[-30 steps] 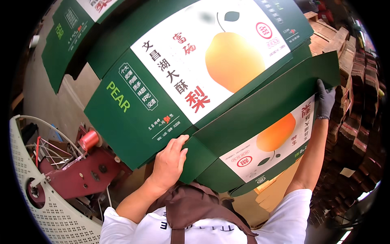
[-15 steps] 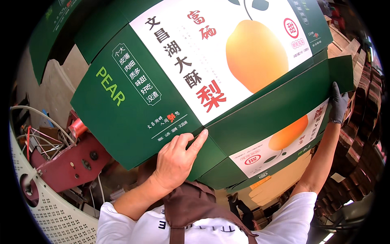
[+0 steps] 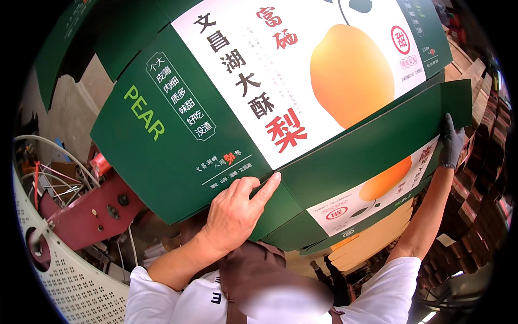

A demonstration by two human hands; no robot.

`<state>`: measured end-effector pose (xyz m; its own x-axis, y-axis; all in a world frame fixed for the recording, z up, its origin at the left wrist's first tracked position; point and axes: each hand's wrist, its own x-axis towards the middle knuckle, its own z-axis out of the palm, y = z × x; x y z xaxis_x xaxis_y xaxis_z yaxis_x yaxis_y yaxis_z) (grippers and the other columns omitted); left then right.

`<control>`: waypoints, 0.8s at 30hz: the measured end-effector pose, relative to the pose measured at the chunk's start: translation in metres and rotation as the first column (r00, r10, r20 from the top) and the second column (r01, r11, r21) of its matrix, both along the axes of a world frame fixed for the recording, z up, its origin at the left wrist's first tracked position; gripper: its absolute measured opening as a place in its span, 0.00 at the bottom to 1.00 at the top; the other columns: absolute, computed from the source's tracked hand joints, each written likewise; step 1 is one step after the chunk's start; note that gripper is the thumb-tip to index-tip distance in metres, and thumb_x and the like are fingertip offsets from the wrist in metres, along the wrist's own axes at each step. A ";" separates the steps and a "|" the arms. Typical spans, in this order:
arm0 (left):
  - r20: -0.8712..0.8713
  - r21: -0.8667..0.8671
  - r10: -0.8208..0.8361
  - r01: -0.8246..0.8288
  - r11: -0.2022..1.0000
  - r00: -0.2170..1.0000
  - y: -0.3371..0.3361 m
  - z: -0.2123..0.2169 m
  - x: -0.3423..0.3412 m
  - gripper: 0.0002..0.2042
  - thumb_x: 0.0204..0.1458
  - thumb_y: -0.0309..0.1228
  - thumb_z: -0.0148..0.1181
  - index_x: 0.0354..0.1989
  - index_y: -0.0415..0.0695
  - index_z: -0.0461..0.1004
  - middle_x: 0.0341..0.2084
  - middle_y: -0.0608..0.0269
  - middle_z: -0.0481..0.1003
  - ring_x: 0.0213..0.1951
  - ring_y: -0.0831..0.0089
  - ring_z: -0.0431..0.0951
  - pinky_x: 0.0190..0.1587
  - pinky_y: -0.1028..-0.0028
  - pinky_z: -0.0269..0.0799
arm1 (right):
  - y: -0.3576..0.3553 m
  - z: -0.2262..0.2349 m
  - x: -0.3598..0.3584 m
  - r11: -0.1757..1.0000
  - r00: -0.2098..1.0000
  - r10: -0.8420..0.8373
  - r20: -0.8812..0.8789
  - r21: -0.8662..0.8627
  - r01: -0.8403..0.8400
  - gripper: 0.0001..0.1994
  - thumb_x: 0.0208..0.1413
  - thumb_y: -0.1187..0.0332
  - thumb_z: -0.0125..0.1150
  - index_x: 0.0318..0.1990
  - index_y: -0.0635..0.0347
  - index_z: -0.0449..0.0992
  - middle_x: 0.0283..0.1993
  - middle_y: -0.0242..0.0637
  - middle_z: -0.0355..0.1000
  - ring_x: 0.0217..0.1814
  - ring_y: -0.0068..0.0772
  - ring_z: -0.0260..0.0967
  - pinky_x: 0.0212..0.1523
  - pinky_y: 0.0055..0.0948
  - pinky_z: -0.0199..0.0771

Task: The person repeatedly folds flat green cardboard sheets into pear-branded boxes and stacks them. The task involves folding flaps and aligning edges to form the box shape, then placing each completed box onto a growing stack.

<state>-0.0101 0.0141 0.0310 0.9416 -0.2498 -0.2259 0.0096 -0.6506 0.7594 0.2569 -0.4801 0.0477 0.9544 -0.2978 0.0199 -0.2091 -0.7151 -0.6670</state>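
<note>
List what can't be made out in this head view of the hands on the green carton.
- Left hand: palm and thumb hidden against the green carton.
- Right hand: fingertips hidden behind the carton's edge; gloved.
- Carton top: cut off by the frame edge.
- Red machine: partly hidden by the carton.
- Stacked boxes at right: warped, dark.

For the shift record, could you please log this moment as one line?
left hand: bare, pressing green carton fold | right hand: gloved, gripping carton's far edge | left of carton: red machine
</note>
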 end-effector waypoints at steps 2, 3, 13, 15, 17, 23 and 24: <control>-0.007 -0.007 0.003 -0.003 1.000 1.000 0.000 0.000 0.000 0.28 0.45 0.19 0.63 0.59 0.47 0.73 0.34 0.60 0.69 0.30 0.65 0.74 0.29 0.68 0.74 | 0.000 -0.001 -0.001 0.999 0.999 -0.030 -0.013 -0.012 0.030 0.20 0.57 0.59 0.67 0.51 0.64 0.75 0.39 0.26 0.73 0.32 0.15 0.65 0.28 0.17 0.61; -0.010 -0.010 0.004 -0.004 1.000 1.000 0.000 0.000 0.000 0.28 0.45 0.19 0.64 0.59 0.47 0.73 0.34 0.60 0.69 0.30 0.65 0.74 0.29 0.68 0.74 | 0.000 -0.001 -0.001 0.999 0.999 -0.045 -0.020 -0.018 0.045 0.20 0.57 0.59 0.67 0.51 0.64 0.75 0.39 0.25 0.73 0.32 0.15 0.65 0.28 0.17 0.61; -0.020 -0.017 0.009 -0.009 1.000 1.000 0.002 0.001 0.001 0.28 0.43 0.19 0.64 0.57 0.47 0.74 0.33 0.61 0.68 0.29 0.66 0.74 0.29 0.69 0.74 | -0.010 -0.004 -0.003 0.993 0.984 -0.122 -0.130 -0.007 0.122 0.22 0.57 0.63 0.67 0.55 0.65 0.72 0.45 0.30 0.74 0.38 0.19 0.70 0.36 0.19 0.68; -0.010 0.012 0.004 -0.004 1.000 1.000 0.000 0.002 0.000 0.27 0.42 0.19 0.64 0.56 0.47 0.75 0.32 0.62 0.68 0.29 0.67 0.74 0.28 0.70 0.74 | -0.012 -0.012 -0.002 0.989 0.988 -0.120 -0.095 0.070 0.127 0.22 0.57 0.63 0.67 0.54 0.67 0.72 0.46 0.32 0.74 0.41 0.22 0.70 0.40 0.21 0.70; -0.029 0.013 0.004 -0.003 1.000 1.000 -0.007 0.004 -0.001 0.27 0.43 0.20 0.63 0.56 0.48 0.75 0.31 0.63 0.69 0.29 0.68 0.74 0.28 0.71 0.74 | -0.037 -0.010 0.005 0.998 0.993 -0.068 -0.100 0.005 0.069 0.22 0.57 0.64 0.68 0.54 0.68 0.72 0.49 0.36 0.74 0.45 0.26 0.71 0.45 0.24 0.71; -0.052 0.011 -0.023 0.023 1.000 0.998 -0.002 0.008 0.002 0.27 0.48 0.23 0.53 0.61 0.45 0.69 0.33 0.63 0.64 0.33 0.70 0.72 0.33 0.73 0.72 | -0.042 -0.009 0.000 0.994 0.977 -0.066 -0.204 0.077 0.083 0.20 0.60 0.70 0.62 0.56 0.74 0.69 0.53 0.47 0.71 0.50 0.35 0.70 0.51 0.31 0.72; -0.050 0.044 -0.032 0.034 0.998 0.998 -0.001 0.007 -0.001 0.27 0.48 0.23 0.53 0.62 0.44 0.69 0.34 0.63 0.64 0.32 0.70 0.72 0.34 0.73 0.72 | -0.001 0.003 -0.005 0.972 0.983 -0.096 -0.156 0.200 0.126 0.20 0.55 0.73 0.67 0.51 0.75 0.69 0.47 0.48 0.73 0.43 0.36 0.71 0.41 0.34 0.76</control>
<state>-0.0106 0.0131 0.0375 0.9205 -0.2694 -0.2831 0.0237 -0.6845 0.7286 0.2522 -0.4811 0.0504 0.9034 -0.3849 -0.1890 -0.3841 -0.5305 -0.7557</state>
